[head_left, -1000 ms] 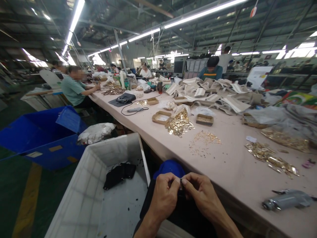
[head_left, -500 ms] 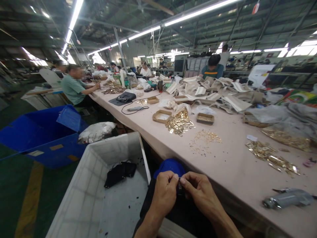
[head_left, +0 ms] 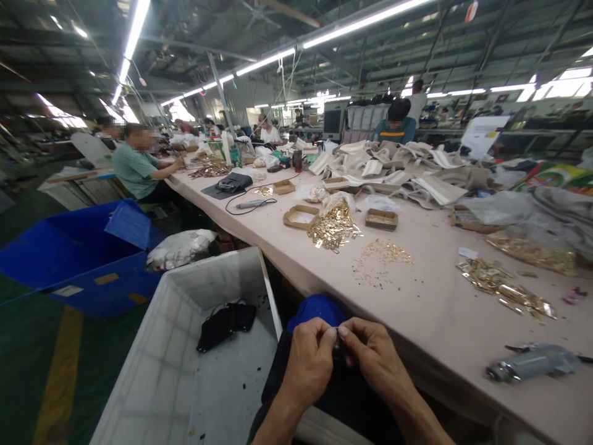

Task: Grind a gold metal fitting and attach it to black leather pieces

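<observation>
My left hand (head_left: 309,357) and my right hand (head_left: 373,355) meet over my lap, at the table's near edge. Thumbs and fingers are pinched together on both sides of a small dark piece (head_left: 337,350). The fingers cover most of it, so its kind cannot be made out. Dark material lies beneath the hands, and blue fabric (head_left: 317,310) shows just beyond them. On the table to the right rests a grey power screwdriver (head_left: 532,363), apart from both hands.
A white bin (head_left: 269,290) with black pieces (head_left: 227,324) in it stands at my left, a blue bin (head_left: 106,281) beyond. The pink-covered table (head_left: 417,327) bears heaps of gold metal parts (head_left: 334,228), small gold bits (head_left: 386,252) and cardboard trays (head_left: 301,216). Co-workers sit farther off.
My hands keep their pinch on the small dark piece, with only slight finger movement. The whole view has shifted slightly, and the table's contents appear a little farther left.
</observation>
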Demonstrator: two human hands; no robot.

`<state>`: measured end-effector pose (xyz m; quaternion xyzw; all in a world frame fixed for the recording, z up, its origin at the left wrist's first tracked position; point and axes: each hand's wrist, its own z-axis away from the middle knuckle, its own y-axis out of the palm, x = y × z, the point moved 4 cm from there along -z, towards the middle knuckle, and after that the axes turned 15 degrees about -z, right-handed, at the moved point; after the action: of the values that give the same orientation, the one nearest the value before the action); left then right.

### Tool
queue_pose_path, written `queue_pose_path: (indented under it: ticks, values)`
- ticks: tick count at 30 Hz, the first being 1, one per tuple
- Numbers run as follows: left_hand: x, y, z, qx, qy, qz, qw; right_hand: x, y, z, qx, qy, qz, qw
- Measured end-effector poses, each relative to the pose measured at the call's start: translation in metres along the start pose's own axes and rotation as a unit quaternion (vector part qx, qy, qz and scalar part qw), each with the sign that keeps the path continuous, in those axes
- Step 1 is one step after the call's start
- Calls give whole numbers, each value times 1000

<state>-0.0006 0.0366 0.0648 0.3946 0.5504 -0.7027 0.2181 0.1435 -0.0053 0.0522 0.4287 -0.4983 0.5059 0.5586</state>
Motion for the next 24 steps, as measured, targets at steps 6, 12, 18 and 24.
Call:
queue_pose_path:
  ticks: [6, 12, 18, 24]
  values:
    - [-2, 2, 2, -10, -7, -1, 1000, 0, -3, 1, -13, -1, 5, 1000]
    - [-3, 7, 1, -31, -12, -43, 999, -1, -3, 1, -5, 5, -3, 1000]
    - [2, 12, -2, -50, -4, -57, 997, -1, -4, 3, -17, 6, -1, 1000]
    - [-7, 8, 2, 46, 6, 23, 999, -6, -10, 1, -23, 17, -4, 1000]
